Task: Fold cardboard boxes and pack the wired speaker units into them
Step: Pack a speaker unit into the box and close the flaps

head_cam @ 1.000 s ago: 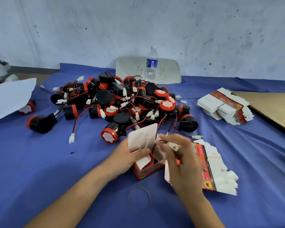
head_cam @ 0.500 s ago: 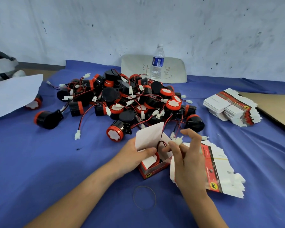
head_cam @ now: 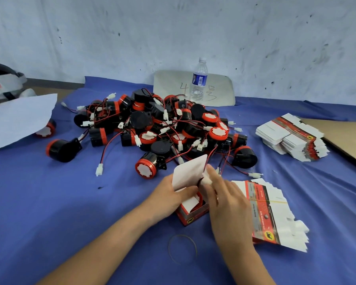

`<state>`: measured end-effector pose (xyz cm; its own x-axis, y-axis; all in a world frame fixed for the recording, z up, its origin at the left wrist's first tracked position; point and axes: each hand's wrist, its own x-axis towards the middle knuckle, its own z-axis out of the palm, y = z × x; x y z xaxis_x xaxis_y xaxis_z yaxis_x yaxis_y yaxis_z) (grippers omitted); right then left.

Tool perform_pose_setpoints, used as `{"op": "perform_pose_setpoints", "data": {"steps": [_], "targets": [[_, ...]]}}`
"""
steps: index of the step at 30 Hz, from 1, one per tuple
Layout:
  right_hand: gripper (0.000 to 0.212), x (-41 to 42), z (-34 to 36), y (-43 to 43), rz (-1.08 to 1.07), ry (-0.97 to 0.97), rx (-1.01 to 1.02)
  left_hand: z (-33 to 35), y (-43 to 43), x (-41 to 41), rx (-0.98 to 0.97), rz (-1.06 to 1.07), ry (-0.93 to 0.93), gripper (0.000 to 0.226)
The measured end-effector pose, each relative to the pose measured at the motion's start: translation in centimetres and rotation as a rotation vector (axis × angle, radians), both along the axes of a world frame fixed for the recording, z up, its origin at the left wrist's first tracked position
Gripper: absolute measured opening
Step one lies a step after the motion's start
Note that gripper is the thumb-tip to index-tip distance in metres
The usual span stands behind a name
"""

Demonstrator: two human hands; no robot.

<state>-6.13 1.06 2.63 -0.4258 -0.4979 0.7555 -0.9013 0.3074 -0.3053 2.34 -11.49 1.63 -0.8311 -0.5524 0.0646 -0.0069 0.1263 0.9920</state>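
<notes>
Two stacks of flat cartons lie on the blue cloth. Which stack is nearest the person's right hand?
The fanned stack at lower right, directly beside the right hand. The other stack sits farther back, near the brown board at the right edge.

On the blue-covered tabletop (head_cam: 70,202), the left hand (head_cam: 173,197) grips a small red box (head_cam: 194,215), its white flap (head_cam: 190,173) standing open. A speaker unit (head_cam: 199,199) sits inside. The right hand (head_cam: 227,202) reaches over the opening with its fingertips at a white connector (head_cam: 207,178); pinch or press is unclear. Behind lies a tangled pile of speaker units (head_cam: 162,128). Flat boxes (head_cam: 271,214) lie just beside the right hand, and a rubber band (head_cam: 182,248) lies nearer the camera.
</notes>
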Motion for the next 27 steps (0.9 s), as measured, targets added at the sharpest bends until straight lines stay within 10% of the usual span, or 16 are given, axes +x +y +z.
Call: {"op": "perform_pose_setpoints", "data": {"steps": [19, 27], "targets": [[0.025, -1.6, 1.3, -0.4, -0.046, -0.352, 0.402, 0.1, 0.7, -0.2, 0.006, 0.003, -0.003, 0.034], [0.016, -0.8, 1.3, -0.7, 0.071, -0.334, 0.235, 0.0, 0.5, -0.3, -0.011, 0.001, 0.007, 0.035]]}}
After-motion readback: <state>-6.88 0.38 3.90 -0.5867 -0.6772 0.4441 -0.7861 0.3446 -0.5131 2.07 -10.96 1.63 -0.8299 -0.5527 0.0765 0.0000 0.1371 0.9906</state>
